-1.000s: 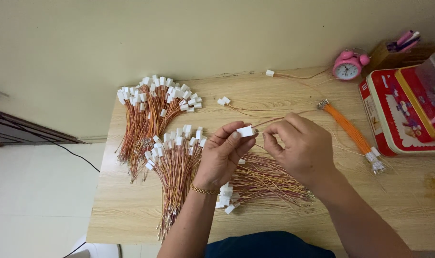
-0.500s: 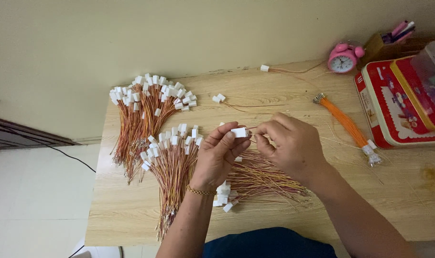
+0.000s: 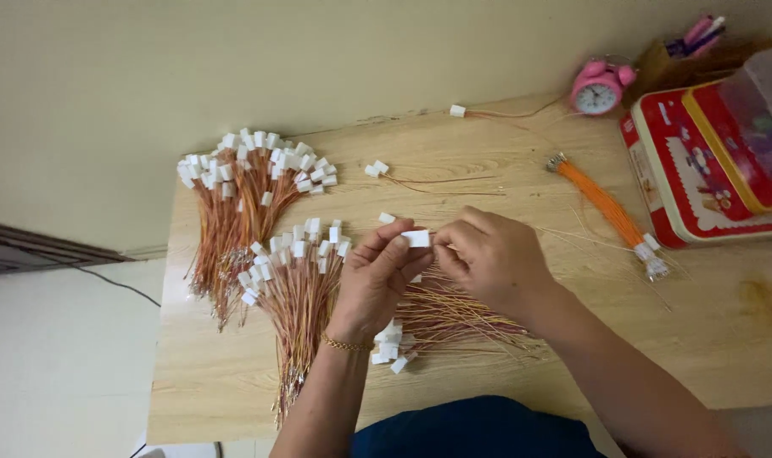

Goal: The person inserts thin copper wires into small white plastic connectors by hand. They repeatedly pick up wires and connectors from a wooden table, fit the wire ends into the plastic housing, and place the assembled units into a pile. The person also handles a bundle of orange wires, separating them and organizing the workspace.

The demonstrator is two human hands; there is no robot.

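Left hand (image 3: pixel 377 284) pinches a white connector (image 3: pixel 416 239) (small, rectangular) against the right hand (image 3: pixel 495 259), above wire bundles (image 3: pixel 297 293) mid-table (image 3: pixel 708 339).

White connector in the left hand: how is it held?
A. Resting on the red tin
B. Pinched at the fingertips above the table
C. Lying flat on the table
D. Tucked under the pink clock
B: the left hand pinches the white connector at its fingertips, the right hand meeting it.

Two bundles of wires (image 3: pixel 250 212) are lying on the table (image 3: pixel 725 339) to the left of the hands, a third bundle (image 3: pixel 454 314) beneath them. The clock (image 3: pixel 598 86) is standing at the far edge, the tin (image 3: pixel 708 170) sitting right of it.
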